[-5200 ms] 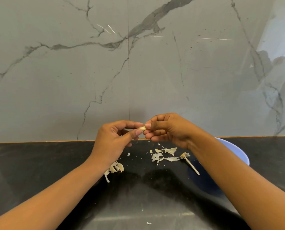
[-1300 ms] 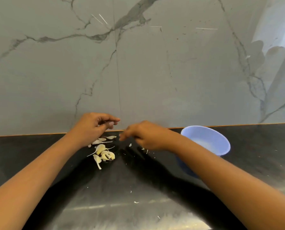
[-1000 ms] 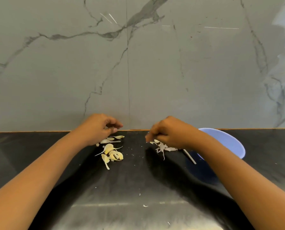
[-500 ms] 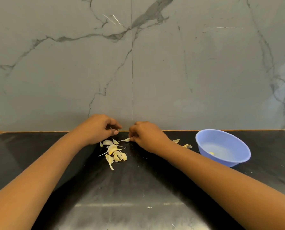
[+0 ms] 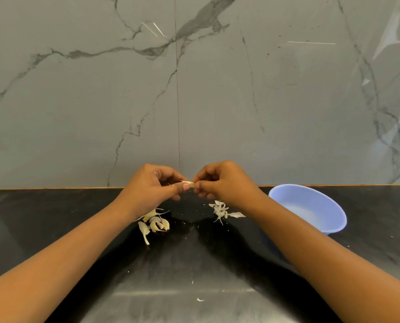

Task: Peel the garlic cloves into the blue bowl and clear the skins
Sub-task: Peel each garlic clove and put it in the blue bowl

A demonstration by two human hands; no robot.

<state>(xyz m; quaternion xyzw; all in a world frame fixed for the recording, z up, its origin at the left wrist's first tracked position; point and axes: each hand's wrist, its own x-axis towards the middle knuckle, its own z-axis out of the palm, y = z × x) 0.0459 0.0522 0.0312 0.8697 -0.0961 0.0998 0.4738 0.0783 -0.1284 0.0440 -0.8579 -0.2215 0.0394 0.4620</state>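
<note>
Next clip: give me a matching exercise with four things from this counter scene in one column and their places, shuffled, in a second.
Things
1. garlic clove
2. blue bowl
3. pile of cloves
4. heap of skins

Places
A. on the counter, far right
B. on the counter, just below the right hand
C. pinched between the left hand and the right hand
D. on the counter, by the left hand's wrist

Pairs: 1-C, 2-A, 3-D, 4-B
</note>
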